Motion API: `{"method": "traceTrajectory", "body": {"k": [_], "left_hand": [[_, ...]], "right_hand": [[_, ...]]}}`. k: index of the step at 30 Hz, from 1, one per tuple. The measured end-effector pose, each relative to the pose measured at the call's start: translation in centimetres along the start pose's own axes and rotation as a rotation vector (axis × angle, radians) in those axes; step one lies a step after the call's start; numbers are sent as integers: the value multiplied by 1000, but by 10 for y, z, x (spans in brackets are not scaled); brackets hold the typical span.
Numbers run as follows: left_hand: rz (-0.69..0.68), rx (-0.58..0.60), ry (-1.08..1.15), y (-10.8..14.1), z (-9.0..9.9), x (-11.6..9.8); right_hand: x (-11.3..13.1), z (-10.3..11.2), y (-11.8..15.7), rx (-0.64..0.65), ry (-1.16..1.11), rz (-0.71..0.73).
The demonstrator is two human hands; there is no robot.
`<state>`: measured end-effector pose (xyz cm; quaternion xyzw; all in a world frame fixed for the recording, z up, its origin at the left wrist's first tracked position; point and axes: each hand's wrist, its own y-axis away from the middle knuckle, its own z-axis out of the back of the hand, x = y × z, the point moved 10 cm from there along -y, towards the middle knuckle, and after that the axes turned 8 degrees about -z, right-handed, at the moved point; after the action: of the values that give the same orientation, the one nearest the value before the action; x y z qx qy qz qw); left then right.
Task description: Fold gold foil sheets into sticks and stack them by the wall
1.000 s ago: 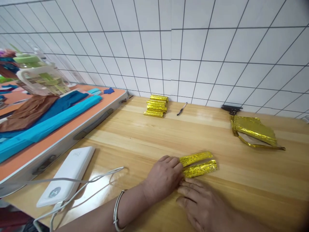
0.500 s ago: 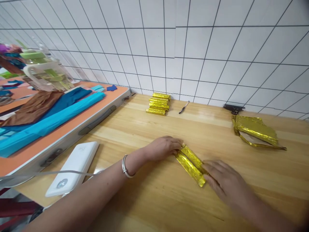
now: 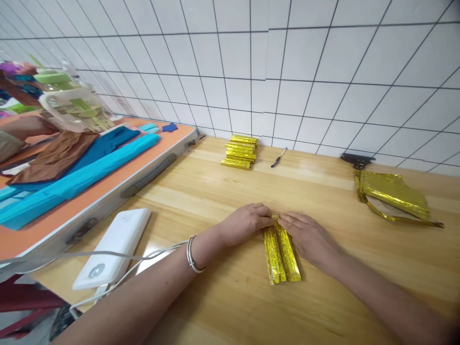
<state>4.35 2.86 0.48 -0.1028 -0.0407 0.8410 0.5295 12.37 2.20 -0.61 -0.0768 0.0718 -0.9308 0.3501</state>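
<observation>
A strip of shiny gold foil paper (image 3: 275, 258), folded lengthwise into two raised ridges with a groove between, lies on the wooden table pointing toward me. My left hand (image 3: 247, 223), with a silver bangle at the wrist, has its fingers closed on the strip's far left end. From the right, my right hand (image 3: 305, 235) grips the same far end, thumb and fingers pressed on the foil. The two hands nearly meet there, and their fingertips partly hide that end. The near end lies free on the table.
Several folded gold pieces (image 3: 240, 152) and a pen (image 3: 279, 157) lie near the tiled wall. Gold foil sheets (image 3: 395, 194) sit at right by a black clip (image 3: 357, 160). A white power bank (image 3: 112, 249) with cables is at left, beside an orange table (image 3: 151, 155) with coloured paper, a jug (image 3: 77, 110) and another person's hand (image 3: 27, 128).
The foil strip has turned from slanting to nearly straight toward me. My right hand has moved from its near end up to the far end beside my left. Another person's hand has appeared at left.
</observation>
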Motion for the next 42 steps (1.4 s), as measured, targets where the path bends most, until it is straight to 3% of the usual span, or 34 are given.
{"method": "traceTrajectory", "body": {"k": [3, 7, 13, 22, 32, 38, 42], "left_hand": [[67, -5, -2, 10, -2, -1], [112, -12, 19, 23, -1, -11], [171, -14, 50, 25, 2, -15], [178, -11, 61, 29, -4, -12], [160, 18, 67, 20, 7, -22], [346, -29, 19, 19, 2, -24], [386, -21, -19, 20, -7, -32]], "right_hand": [[-2, -6, 2, 24, -6, 3], [-3, 2, 3, 19, -51, 0], [0, 7, -7, -14, -60, -14], [7, -6, 5, 2, 126, 72], [26, -16, 4, 53, 359, 112], [25, -24, 5, 61, 397, 101], [23, -26, 6, 67, 369, 91]]}}
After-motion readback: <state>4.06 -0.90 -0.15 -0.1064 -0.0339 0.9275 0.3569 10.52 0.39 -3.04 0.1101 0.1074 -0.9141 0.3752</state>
